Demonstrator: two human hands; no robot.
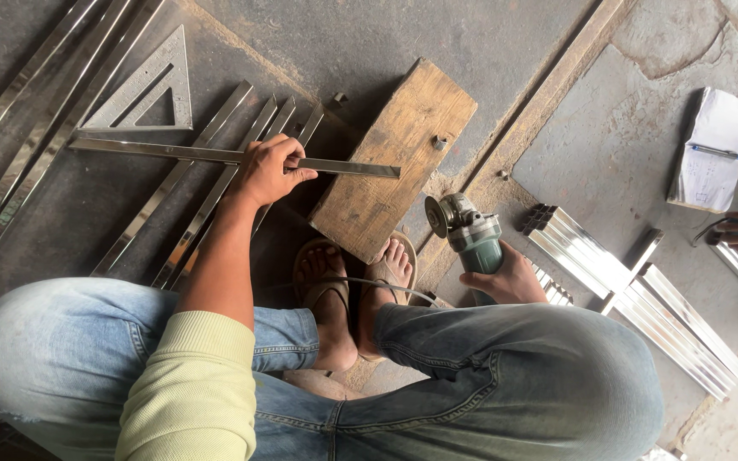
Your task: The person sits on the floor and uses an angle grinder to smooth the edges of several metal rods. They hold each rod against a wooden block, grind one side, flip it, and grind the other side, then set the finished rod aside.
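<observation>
Steel strip pinched by left hand; right hand grips grinder

Soft, even daylight is falling across the floor, neither dim nor harsh. Shadows are pooling faintly under the board just right of the left hand, and darker between the knees. The strips right of the right hand are glaring white. Everything is staying sharp; the jeans at the bottom edge are bulging with lens distortion.
</observation>
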